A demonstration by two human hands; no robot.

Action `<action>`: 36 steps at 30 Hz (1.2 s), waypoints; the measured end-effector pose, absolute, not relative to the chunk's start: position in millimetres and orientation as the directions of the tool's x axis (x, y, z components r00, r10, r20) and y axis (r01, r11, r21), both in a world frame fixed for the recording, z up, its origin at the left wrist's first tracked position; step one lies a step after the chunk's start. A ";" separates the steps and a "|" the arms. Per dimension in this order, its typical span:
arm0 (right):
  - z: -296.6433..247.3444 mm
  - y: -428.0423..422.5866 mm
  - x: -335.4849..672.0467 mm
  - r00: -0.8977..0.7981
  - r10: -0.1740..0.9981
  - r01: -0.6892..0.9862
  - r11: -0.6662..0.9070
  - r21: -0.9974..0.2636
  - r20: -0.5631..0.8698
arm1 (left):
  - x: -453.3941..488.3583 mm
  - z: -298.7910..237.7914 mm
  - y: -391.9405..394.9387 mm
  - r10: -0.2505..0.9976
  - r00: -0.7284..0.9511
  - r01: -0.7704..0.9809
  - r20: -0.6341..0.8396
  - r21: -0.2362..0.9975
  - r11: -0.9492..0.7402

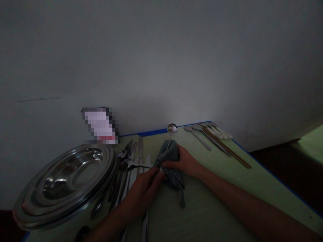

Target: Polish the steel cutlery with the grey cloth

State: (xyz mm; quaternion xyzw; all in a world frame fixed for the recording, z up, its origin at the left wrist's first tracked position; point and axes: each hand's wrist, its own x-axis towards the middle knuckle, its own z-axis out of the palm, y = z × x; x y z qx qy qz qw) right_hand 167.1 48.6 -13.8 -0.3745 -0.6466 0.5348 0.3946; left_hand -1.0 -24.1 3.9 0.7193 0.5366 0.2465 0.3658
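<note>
A round-bowled metal spoon (172, 129) stands tilted with its bowl up, and its handle runs down into a grey-blue cloth (174, 179). My right hand (188, 163) is closed round the cloth, its thumb pressed over the spoon's handle. My left hand (147, 185) is closed at the handle's lower end, its fingers touching the cloth's left side. The cloth and fingers hide most of the handle. A short tail of cloth hangs toward the table's front.
Stacked steel plates (82, 171) stand at left, beside several knives (140, 149) and other cutlery. Behind them a blurred-out phone-like screen (99, 124) leans on the wall. At back right lie a loose spoon (198, 138), wooden chopsticks (234, 153) and white-handled cutlery (222, 132). The green table (214, 208) meets the wall.
</note>
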 end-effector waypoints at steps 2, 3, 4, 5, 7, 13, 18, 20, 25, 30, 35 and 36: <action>-14.7 48.2 167.0 -0.416 0.903 0.079 0.156 -0.985 0.110 | -1.3 3.1 -24.0 0.955 0.293 0.594 -0.042 0.791 -0.148; -15.2 48.1 166.9 -0.419 0.901 0.082 0.157 -0.984 0.109 | -1.5 2.9 -24.0 0.955 0.293 0.591 -0.040 0.793 -0.148; -15.7 47.9 166.8 -0.422 0.900 0.084 0.159 -0.984 0.110 | -1.7 2.8 -24.1 0.955 0.294 0.584 -0.032 0.797 -0.153; -16.0 47.8 166.6 -0.426 0.898 0.084 0.163 -0.983 0.112 | -1.9 3.0 -24.3 0.954 0.299 0.573 -0.024 0.804 -0.159; -16.2 47.6 166.3 -0.433 0.893 0.076 0.172 -0.982 0.122 | -2.1 3.7 -24.8 0.951 0.310 0.554 -0.017 0.816 -0.166; -13.2 46.2 165.7 -0.449 0.881 0.062 0.199 -0.978 0.151 | -2.0 5.1 -25.0 0.945 0.327 0.535 -0.024 0.829 -0.164; -12.5 45.6 165.6 -0.459 0.874 0.061 0.207 -0.976 0.157 | -1.5 4.3 -23.5 0.949 0.314 0.548 -0.018 0.820 -0.166; -12.8 45.5 165.6 -0.465 0.874 0.078 0.197 -0.977 0.139 | -1.4 5.2 -23.2 0.947 0.320 0.556 -0.024 0.815 -0.167; -13.1 46.3 165.8 -0.491 0.866 0.082 0.150 -0.985 0.091 | -1.8 4.9 -23.4 0.929 0.368 0.594 -0.033 0.777 -0.208; -14.6 50.2 165.7 -0.413 0.907 0.036 0.106 -0.994 0.082 | -2.5 0.0 -25.2 0.897 0.443 0.622 -0.012 0.724 -0.297; -18.2 55.1 165.8 -0.297 0.955 -0.092 -0.011 -0.996 0.017 | -3.1 -1.5 -25.8 0.881 0.472 0.626 -0.024 0.713 -0.316; -18.8 55.8 165.9 -0.299 0.954 -0.115 -0.030 -0.993 0.006 | -3.1 -1.2 -25.9 0.880 0.474 0.625 -0.031 0.715 -0.312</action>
